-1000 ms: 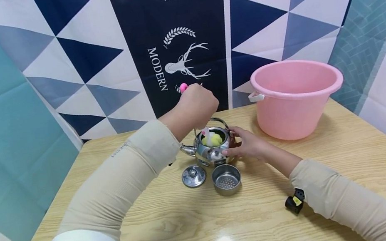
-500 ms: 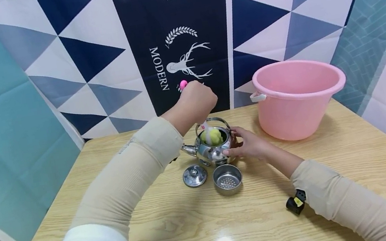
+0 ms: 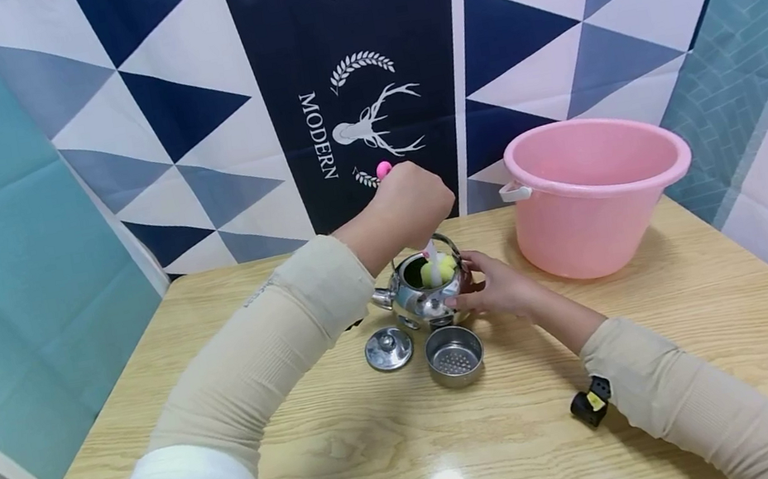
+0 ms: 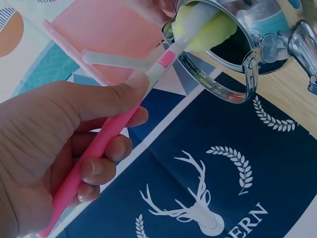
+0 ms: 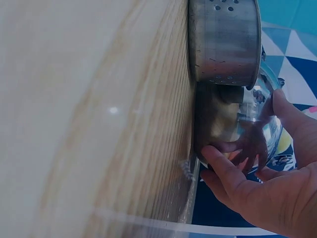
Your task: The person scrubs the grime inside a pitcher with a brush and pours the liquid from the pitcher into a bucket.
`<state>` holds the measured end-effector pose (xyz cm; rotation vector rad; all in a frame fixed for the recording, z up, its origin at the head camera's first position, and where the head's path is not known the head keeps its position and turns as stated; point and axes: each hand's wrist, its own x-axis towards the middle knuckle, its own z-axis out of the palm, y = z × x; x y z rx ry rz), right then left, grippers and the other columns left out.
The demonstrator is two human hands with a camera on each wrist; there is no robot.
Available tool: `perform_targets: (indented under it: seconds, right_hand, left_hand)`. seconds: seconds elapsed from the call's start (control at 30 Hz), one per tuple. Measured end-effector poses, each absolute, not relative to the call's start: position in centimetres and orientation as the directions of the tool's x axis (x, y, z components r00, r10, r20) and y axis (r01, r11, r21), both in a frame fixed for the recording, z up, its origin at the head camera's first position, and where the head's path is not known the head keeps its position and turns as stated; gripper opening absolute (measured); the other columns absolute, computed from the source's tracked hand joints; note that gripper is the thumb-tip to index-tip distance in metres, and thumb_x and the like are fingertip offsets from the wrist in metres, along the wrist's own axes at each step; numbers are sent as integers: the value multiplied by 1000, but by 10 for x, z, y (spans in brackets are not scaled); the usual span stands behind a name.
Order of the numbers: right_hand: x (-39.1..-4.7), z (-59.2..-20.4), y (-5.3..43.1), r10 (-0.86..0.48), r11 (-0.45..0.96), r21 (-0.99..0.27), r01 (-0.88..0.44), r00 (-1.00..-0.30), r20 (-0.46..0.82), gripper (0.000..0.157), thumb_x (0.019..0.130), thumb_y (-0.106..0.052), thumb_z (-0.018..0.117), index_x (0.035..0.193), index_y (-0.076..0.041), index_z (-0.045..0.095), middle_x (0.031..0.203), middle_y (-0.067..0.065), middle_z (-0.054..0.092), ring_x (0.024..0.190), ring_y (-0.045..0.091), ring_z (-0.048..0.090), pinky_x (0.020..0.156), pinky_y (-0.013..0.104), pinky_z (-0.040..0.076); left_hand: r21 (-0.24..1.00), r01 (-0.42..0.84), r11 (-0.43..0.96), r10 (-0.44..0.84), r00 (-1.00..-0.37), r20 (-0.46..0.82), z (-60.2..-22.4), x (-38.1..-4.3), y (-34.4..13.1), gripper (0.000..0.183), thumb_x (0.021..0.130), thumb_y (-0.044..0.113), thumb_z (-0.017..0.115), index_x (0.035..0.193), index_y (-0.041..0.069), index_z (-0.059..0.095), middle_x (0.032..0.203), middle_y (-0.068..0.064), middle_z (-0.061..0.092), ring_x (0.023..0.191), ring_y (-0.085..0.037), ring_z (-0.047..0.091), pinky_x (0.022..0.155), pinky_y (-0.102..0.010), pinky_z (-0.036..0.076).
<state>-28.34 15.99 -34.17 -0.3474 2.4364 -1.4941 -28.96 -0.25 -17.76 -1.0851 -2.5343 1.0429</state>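
Note:
My left hand (image 3: 416, 202) grips the pink handle of a sponge bottle brush (image 4: 111, 128), thumb laid along the shaft. Its yellow sponge head (image 3: 438, 269) sits in the open mouth of a shiny steel teapot (image 3: 412, 302), on the right side of the opening. The sponge's lower part is hidden inside the pot. At the pot's right side, my right hand (image 3: 501, 288) holds the body between thumb and fingers. In front of the pot stand a steel strainer basket (image 3: 454, 358) with a perforated bottom and, left of it, the round lid (image 3: 389, 349), knob up.
A pink bucket (image 3: 579, 234) with a white handle stands at the back right of the wooden table (image 3: 359, 461). Patterned cloth (image 3: 184, 120) hangs right behind the table. The teapot's arched handle (image 4: 218, 89) rises close beside the brush shaft.
My left hand has shifted right with the brush, after a slight rise. The sponge head has gone from the middle to the right side of the teapot's mouth. The right hand holds still.

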Motion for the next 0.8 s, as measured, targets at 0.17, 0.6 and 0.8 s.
perform_targets:
  seconds: [0.17,0.6,0.8]
  right_hand:
    - [-283,-342,161,-332,462,-884,-74,-938,-95,92,85,-23,77,153,-4,18,153,29,22,127,46,41,82,37,53]
    - [-282,-340,159,-315,479,-876,-54,-942,-114,93,86,-28,76,155,-6,17,154,27,23,126,43,43,82,37,52]
    - [-282,-342,160,-304,489,-871,-54,-946,-112,94,85,-29,77,154,-7,18,154,26,24,127,43,43,83,37,52]
  left_hand:
    - [-649,579,493,685,-719,-121,-175,-286,-5,6,83,18,58,79,19,63,68,6,48,64,-11,48,56,-26,39]
    - [-614,580,535,645,-750,-146,-173,-284,-21,7,82,23,66,87,19,69,73,6,56,70,-13,52,60,-28,43]
    - [-630,563,535,643,-755,-129,-173,-283,-23,4,84,19,65,85,17,68,71,4,56,69,-15,53,59,-27,42]
